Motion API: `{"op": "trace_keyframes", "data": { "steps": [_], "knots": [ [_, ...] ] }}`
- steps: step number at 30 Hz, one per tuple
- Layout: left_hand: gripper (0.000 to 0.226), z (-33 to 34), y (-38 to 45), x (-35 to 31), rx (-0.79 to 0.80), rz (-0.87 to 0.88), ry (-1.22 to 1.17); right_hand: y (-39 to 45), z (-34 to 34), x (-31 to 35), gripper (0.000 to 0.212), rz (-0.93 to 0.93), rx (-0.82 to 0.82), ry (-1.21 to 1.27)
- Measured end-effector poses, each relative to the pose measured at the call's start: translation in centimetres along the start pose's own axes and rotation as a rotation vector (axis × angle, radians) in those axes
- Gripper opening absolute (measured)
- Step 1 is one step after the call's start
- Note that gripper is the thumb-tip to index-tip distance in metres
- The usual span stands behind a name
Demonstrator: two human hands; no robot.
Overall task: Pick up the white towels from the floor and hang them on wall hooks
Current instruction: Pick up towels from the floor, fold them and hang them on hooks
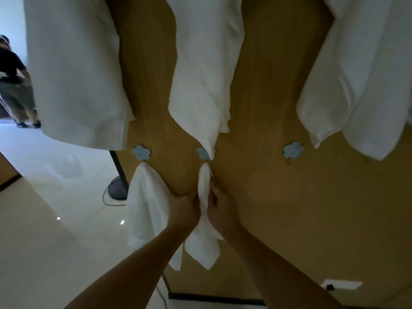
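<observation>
A small white towel [204, 186] hangs from the middle blue flower-shaped hook [203, 152] on the wooden wall. My left hand [184, 208] and my right hand [219, 202] grip this towel from either side, just below the hook. Another small white towel [147, 204] hangs from the left flower hook [141, 152], beside my left wrist. The right flower hook [293, 149] carries nothing. Three large white towels hang higher up: one at the left [75, 74], one in the middle [205, 74], one at the right [361, 85].
A fan base [117, 189] with a black pole and cord stands on the glossy floor left of the wall. A person [15, 83] stands far left. A white wall socket [341, 284] sits low on the right.
</observation>
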State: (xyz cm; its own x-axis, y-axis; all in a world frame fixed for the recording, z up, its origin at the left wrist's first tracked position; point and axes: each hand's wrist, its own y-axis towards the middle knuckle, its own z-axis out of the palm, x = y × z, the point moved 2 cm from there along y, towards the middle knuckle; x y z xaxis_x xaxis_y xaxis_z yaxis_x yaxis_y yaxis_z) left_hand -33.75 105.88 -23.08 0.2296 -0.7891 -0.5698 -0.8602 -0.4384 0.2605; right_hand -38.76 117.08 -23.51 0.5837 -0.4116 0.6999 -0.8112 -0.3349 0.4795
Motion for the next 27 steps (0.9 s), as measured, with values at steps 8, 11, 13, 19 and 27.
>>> {"op": "trace_keyframes", "data": {
  "steps": [8, 11, 13, 19, 27],
  "knots": [
    [0.016, -1.5, 1.3, 1.5, 0.267, 0.188, 0.034, -1.2, -0.2, 0.9, 0.045, 0.544, 0.253, 0.372],
    [0.014, -3.7, 1.1, 2.0, 0.186, 0.324, 0.100, -2.8, -1.0, 2.2, 0.049, 0.582, 0.211, 0.239],
    [0.019, -4.9, 0.6, 1.7, 0.130, 0.422, 0.132, -4.7, -1.9, 2.8, 0.051, 0.616, 0.139, 0.177],
    [0.031, -5.0, -3.7, -2.5, 0.188, 0.738, -0.063, -13.7, -6.6, 5.6, 0.056, 0.676, -0.047, -0.124],
    [0.028, -2.3, -19.6, -12.9, 0.475, 1.096, -0.152, -30.8, -18.2, 9.6, 0.063, 0.858, -0.253, -0.466]
  ]
}}
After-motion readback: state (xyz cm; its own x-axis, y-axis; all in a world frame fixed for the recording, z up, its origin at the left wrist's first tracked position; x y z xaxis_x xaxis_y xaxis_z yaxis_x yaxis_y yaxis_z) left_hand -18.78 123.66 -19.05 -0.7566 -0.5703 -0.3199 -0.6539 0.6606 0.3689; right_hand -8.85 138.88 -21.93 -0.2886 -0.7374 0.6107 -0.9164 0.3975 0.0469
